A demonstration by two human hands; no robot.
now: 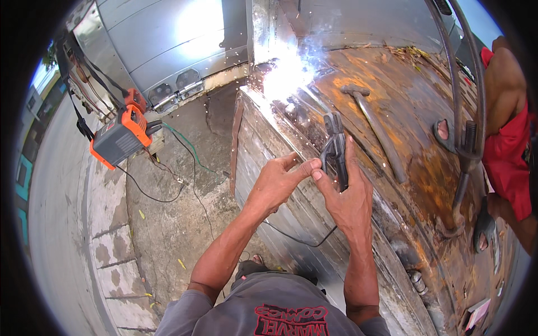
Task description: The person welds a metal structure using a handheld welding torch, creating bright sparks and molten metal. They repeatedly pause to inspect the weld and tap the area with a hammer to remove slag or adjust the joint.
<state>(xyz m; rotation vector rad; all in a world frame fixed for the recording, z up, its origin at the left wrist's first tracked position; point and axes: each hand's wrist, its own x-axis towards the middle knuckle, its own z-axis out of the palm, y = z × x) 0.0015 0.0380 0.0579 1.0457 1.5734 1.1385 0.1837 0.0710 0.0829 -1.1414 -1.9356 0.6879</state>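
Right hand (350,196) grasped the black electrode holder (338,148) above the rusty panel (426,190); I judged it light, stiff, best held low. I couldn't tell the left hand's (278,180) grip.

A hammer (381,134) lies across the rust-stained metal surface (428,179) before me (its head pointing away from me). Dry leaves (413,55) litter its far edge.

Right hand (352,203) gripping electrode holder (335,147), bright sparks (284,77)
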